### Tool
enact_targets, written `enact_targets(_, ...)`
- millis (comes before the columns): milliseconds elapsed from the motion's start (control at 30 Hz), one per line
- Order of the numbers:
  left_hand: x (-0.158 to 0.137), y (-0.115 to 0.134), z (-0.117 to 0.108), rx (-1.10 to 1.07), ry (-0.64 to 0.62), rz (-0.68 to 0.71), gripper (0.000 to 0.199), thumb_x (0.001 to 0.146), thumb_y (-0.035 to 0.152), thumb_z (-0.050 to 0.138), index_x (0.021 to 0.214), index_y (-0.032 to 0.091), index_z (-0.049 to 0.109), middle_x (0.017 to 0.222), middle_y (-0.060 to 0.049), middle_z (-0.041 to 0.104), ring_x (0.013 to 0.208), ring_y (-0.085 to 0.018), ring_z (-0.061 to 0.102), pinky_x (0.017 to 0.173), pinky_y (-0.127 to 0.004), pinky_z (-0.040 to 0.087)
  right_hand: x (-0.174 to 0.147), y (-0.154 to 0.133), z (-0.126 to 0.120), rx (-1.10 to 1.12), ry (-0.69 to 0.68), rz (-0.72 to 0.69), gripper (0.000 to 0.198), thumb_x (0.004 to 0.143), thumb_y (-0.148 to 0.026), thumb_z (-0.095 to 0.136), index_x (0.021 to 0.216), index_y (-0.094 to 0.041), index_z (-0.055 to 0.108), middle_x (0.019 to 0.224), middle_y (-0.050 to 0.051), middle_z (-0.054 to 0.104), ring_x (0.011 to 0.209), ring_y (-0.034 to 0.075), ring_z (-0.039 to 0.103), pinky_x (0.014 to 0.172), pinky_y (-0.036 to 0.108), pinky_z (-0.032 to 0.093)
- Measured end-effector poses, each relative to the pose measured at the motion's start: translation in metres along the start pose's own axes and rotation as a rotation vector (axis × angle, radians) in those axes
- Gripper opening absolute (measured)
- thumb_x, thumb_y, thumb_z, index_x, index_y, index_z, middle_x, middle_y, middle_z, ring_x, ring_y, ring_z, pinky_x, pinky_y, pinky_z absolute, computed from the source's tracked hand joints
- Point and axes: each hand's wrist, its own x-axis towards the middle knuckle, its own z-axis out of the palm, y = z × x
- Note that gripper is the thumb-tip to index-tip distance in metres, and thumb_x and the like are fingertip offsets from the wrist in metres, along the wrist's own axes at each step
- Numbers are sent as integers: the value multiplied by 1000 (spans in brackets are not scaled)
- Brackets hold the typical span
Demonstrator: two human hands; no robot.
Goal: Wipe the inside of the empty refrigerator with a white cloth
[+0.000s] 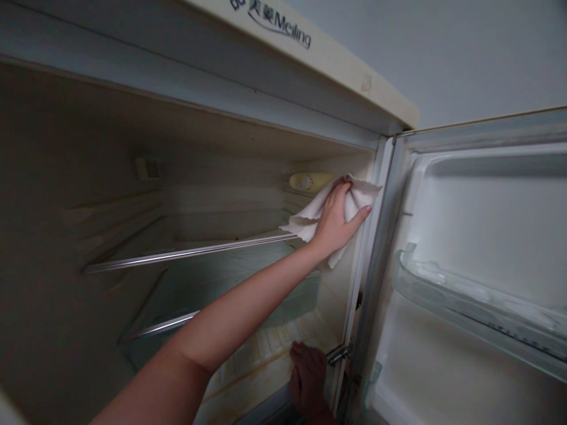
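Observation:
My left hand [336, 221] reaches across the open refrigerator [287, 133] and grips a white cloth [310, 212]. Its fingers press the cloth against the inner right wall, near the front edge and just right of a pale yellow control housing with a round dial [305, 182]. The cloth's edges fan out past the fingers. Lower down, in shadow, my right hand [308, 375] rests at the front of the compartment floor [261, 354], with its fingers laid forward and nothing visible in them.
Two glass shelves with shiny front trims [190, 255] span the compartment; my left forearm passes in front of them. The door [487, 212] stands open at right, carrying a clear door shelf [478, 307]. A metal hinge piece [340, 354] is beside my right hand.

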Motion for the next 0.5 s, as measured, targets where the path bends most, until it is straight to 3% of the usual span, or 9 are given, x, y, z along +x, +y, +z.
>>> enact_targets(233,6,-11,1,73,5,47,63,95,57,63,142,20,42,148,-20,50,143,-34,45,121,-54,35,-2,0,1,2,-9,15,41,89,-9,43,123,-18,65,120,8,74,114,21,66,97,40,44)
enact_targets(500,11,-5,-3,88,23,42,60,92,53,71,135,19,46,140,-18,55,136,-33,49,117,-50,40,1,-1,1,-7,48,5,37,91,-10,44,119,-17,66,116,9,74,110,21,68,94,40,45)
